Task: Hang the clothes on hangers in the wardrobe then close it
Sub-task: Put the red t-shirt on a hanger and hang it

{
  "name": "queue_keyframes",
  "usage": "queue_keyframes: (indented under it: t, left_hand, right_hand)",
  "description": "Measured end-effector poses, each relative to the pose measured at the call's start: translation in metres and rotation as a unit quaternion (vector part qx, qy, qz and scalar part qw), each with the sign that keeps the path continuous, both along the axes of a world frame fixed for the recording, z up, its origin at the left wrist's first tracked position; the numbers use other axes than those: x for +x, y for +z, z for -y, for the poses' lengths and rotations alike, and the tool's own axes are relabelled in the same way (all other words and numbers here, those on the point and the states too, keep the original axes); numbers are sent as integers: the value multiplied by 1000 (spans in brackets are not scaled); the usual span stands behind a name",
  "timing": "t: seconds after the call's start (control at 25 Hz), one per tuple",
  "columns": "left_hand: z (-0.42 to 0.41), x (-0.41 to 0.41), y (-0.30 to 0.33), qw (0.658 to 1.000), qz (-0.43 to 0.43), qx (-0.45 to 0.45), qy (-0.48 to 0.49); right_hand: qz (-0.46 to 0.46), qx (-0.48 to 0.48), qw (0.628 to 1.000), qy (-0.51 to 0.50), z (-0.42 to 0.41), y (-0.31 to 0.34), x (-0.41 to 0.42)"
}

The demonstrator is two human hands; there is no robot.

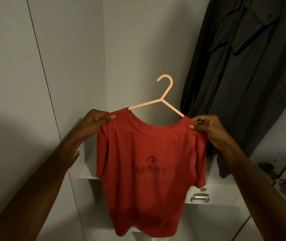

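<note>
The red shirt (149,164) is already sitting on the pale hanger (164,100), whose arms are running in through the neck opening, so the dressing step looks done or nearly done. The person is holding it up in front of the open wardrobe (126,49), above a white shelf (86,169), and the hook is pointing up free, not yet over any rail; no rail is showing here. A dark coat (239,75) is hanging on the right inside, so one garment appears to be in place already. What is left, as I judge it, is hooking this shirt up beside the coat, handling any further clothes, and shutting the doors.

The left hand (95,122) is pinching the shirt's left shoulder, thumb over the fabric and fingers curled behind. The right hand (206,127) is pinching the right shoulder the same way, fingers (191,126) closed tight on the cloth beside the collar.
</note>
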State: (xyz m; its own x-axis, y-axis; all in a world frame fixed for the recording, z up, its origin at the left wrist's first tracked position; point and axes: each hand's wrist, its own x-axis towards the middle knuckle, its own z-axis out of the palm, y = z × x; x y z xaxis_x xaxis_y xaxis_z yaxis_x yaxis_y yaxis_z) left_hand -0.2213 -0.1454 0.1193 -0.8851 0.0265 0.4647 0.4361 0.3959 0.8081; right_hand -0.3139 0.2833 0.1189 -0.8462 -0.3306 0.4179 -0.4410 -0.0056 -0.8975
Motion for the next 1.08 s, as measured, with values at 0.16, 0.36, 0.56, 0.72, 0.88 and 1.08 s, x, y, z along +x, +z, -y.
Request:
queue_keyframes:
  t: [0.16, 0.36, 0.56, 0.72, 0.88, 1.08]
  left_hand:
    - [-1, -6, 23, 999, -9, -45, -15]
    - [-5, -16, 34, 998, -59, -27, -22]
    - [2, -18, 30, 998, -62, -2, -10]
    - [14, -20, 25, 999, -45, 23, 1]
    - [13, -22, 21, 998, -30, 48, 1]
    - [3, -31, 19, 1000, 12, 24, 5]
  right_hand:
    - [-8, -29, 999, -15, -5, -1, 0]
    - [-6, 8, 998, -67, 1, -9, 3]
    - [92, 65, 985, -132, 4, -28, 17]
    - [75, 35, 992, -98, -2, -19, 28]
    - [17, -4, 993, -118, 3, -1, 29]
    - [-14, -49, 989, -141, 1, 17, 25]
